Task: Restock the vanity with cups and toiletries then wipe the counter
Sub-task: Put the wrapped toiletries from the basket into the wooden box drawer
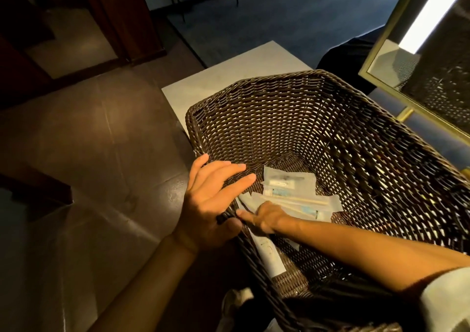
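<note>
A large dark wicker basket (279, 97) stands on the pale vanity counter (216, 77). Several wrapped toiletry packets (290, 179) lie on its bottom, with a white tube (267, 255) along the near wall. My left hand (211, 199) rests on the basket's left rim, thumb hooked over the edge and fingers spread above the inside. Reaching down inside the basket, my right hand (267, 217) has its fingers on a flat pale packet (318, 203); whether it grips the packet is hidden by the hand.
A gold-framed mirror (419, 77) leans at the right behind the basket. Dark tiled floor (101, 153) lies to the left, wooden door frames stand at the far left, and carpet with a metal stand is beyond the counter.
</note>
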{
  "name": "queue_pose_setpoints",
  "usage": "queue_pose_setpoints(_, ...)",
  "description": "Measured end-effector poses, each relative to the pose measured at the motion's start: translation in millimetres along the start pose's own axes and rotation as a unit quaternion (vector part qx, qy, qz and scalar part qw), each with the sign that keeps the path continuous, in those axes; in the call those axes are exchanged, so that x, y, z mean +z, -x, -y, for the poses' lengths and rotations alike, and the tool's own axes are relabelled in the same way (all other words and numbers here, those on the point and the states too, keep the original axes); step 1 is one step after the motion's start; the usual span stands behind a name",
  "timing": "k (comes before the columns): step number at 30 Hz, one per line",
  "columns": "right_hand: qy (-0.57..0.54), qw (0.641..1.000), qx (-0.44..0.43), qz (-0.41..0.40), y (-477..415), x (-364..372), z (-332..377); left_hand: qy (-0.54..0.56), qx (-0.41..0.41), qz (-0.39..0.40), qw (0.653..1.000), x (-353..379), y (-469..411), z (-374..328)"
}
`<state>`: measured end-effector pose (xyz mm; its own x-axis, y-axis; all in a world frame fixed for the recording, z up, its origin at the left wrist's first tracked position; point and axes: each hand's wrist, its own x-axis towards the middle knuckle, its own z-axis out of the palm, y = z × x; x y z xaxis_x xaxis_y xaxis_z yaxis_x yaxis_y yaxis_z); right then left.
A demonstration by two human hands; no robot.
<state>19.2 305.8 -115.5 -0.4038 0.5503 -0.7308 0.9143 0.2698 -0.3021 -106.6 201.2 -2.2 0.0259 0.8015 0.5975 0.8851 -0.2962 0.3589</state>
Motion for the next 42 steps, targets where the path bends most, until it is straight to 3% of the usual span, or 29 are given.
queue_pose_setpoints(4,0.045,0.999,0.006,-0.018,-9,18,6,0.002,0.003,-0.001,1.000,0,1,1)
queue_pose_setpoints(8,0.138,0.988,-0.057,0.050,-10,0,7,0.000,0.006,-0.013,1.000,1,2,3)
queue_pose_setpoints(10,0.133,0.985,-0.079,0.069,-7,-22,2,0.005,0.006,-0.021,1.000,1,2,3)
queue_pose_setpoints(15,0.138,0.985,-0.099,-0.020,3,-57,-41,0.011,0.010,-0.034,0.999,3,2,2)
queue_pose_setpoints(19,0.137,0.988,-0.070,0.007,0,-52,-61,0.015,0.012,-0.040,0.999,6,1,2)
queue_pose_setpoints(22,0.157,0.984,-0.090,-0.007,-5,-51,-55,0.013,0.016,-0.045,0.999,5,2,3)
queue_pose_setpoints(27,0.196,0.970,-0.135,0.049,-4,-56,-43,0.020,0.020,-0.046,0.999,5,4,4)
queue_pose_setpoints(33,0.168,0.978,-0.094,-0.080,-12,-73,-58,0.023,0.026,-0.049,0.998,6,3,5)
queue_pose_setpoints(36,0.181,0.980,-0.067,-0.052,-16,-69,-65,0.026,0.024,-0.048,0.998,7,4,5)
queue_pose_setpoints(42,0.204,0.967,-0.151,-0.030,-20,-74,-49,0.025,0.031,-0.050,0.998,6,4,4)
